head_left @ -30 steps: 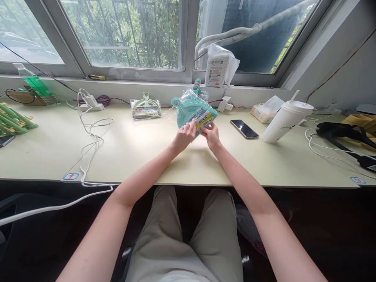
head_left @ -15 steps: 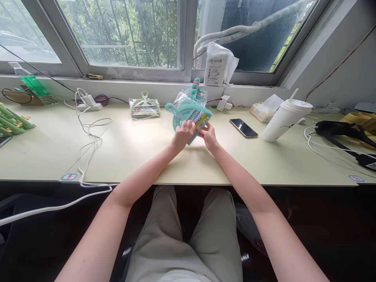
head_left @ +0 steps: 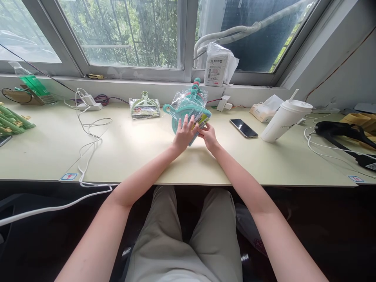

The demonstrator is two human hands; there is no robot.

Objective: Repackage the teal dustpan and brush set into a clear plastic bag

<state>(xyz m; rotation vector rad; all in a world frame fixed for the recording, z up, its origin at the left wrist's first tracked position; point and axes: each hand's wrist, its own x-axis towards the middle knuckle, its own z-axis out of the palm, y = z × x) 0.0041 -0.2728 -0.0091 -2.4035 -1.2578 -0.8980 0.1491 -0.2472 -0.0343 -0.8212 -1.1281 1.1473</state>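
Note:
A teal mini dustpan set (head_left: 178,113) in clear plastic wrap, with a printed card on it, is tilted above the table in front of me. My right hand (head_left: 208,137) pinches its lower right edge between thumb and fingers. Across the front of the pack lies my left hand (head_left: 183,135), its fingers spread out and touching the wrap. Directly behind stand more wrapped teal and red sets (head_left: 196,92), partly hidden by the held one. A pale green wrapped dustpan set (head_left: 145,107) lies farther left.
To the right are a phone (head_left: 243,128), a tissue box (head_left: 261,112) and a white cup with a straw (head_left: 284,121). White cables (head_left: 93,137) run over the table's left part. A wrapped paper pack (head_left: 216,66) sits on the window sill.
My left hand's fingers have uncurled from the dustpan set and now spread over its front. The set has shifted very slightly left; my right hand keeps its hold.

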